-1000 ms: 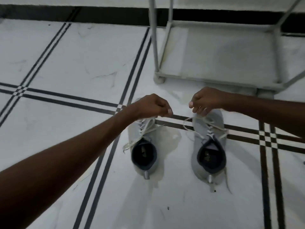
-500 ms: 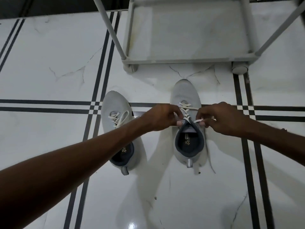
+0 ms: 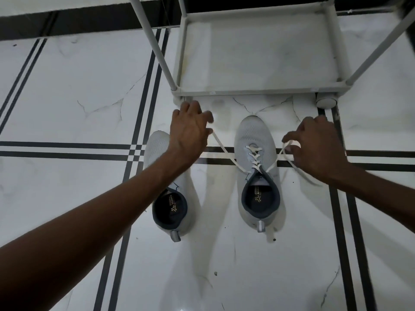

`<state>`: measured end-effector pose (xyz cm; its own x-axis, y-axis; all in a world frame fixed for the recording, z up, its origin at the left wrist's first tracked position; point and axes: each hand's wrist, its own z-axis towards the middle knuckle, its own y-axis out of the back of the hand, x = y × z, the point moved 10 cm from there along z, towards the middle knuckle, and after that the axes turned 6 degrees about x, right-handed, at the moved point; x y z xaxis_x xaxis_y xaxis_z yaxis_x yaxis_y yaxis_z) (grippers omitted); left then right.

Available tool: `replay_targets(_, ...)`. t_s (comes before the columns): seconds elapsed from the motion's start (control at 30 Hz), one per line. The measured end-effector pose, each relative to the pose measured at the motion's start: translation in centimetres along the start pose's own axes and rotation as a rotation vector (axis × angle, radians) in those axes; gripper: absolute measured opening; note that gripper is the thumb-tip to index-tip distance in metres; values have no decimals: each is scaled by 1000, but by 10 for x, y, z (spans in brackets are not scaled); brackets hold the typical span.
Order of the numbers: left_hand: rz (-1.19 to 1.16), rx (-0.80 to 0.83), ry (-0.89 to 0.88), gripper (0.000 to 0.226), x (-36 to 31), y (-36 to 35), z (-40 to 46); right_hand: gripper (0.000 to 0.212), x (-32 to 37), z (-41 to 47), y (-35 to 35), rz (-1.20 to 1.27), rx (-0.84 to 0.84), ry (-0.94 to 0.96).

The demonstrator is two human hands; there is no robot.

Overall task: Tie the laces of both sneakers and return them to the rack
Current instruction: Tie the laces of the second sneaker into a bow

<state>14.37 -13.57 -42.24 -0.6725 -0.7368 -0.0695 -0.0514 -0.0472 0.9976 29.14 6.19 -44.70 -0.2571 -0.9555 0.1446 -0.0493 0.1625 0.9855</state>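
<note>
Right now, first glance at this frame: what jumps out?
Two hands pulling white lace ends apart over the right-hand grey sneaker at centre: the left hand draws one end up-left, the right hand holds the other out to the right. The second grey sneaker sits beside it on the left, partly under the left forearm. Just beyond both toes stands the empty bottom shelf of the white rack.

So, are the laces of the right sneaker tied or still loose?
Loose. The right sneaker has no knot or bow; the left hand and right hand each pull one lace end outward.
</note>
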Motion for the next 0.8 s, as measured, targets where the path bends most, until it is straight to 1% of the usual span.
replay_targets(0.03,-132,-60,115,25,8,3,-4,15,-2,-3,0,59,-28,-53)
replay_targets(0.07,-264,-27,246,28,16,-5,-9,12,-4,-8,-3,154,-17,-124)
replay_targets(0.1,-366,103,378,40,21,-25,-15,11,-7,-11,-13,266,51,-214)
replay_targets(0.13,-485,281,485,53,21,-50,-24,17,-10,-16,-30,409,176,-315)
replay_targets(0.17,-651,461,567,59,14,-74,-35,25,-12,-23,-49,599,313,-431)
replay_targets(0.2,-847,608,633,55,0,-91,-47,31,-9,-33,-66,827,430,-548)
replay_targets(0.23,-1012,685,675,45,-15,-102,-54,34,-5,-40,-77,1011,490,-631)
replay_targets(0.27,-1116,698,675,32,-27,-106,-56,33,-1,-41,-82,1117,512,-657)
replay_targets(0.33,-1178,649,649,9,-41,-109,-50,25,2,-39,-85,1243,492,-662)
replay_targets(0.37,-1212,634,631,3,-47,-108,-47,23,3,-38,-86,1313,479,-660)
replay_targets(0.5,-1564,689,614,19,-71,-105,-38,22,15,-38,-83,1558,513,-666)
replay_targets(0.57,-1674,705,567,22,-79,-100,-33,27,20,-37,-86,1626,528,-696)
replay_targets(0.63,-1684,701,532,25,-78,-99,-29,29,19,-35,-89,1641,525,-735)
replay_targets(0.7,-1586,707,509,22,-70,-103,-34,28,14,-33,-93,1611,506,-742)
replay_targets(0.8,-1437,725,510,17,-53,-116,-53,31,3,-35,-100,1465,472,-736)
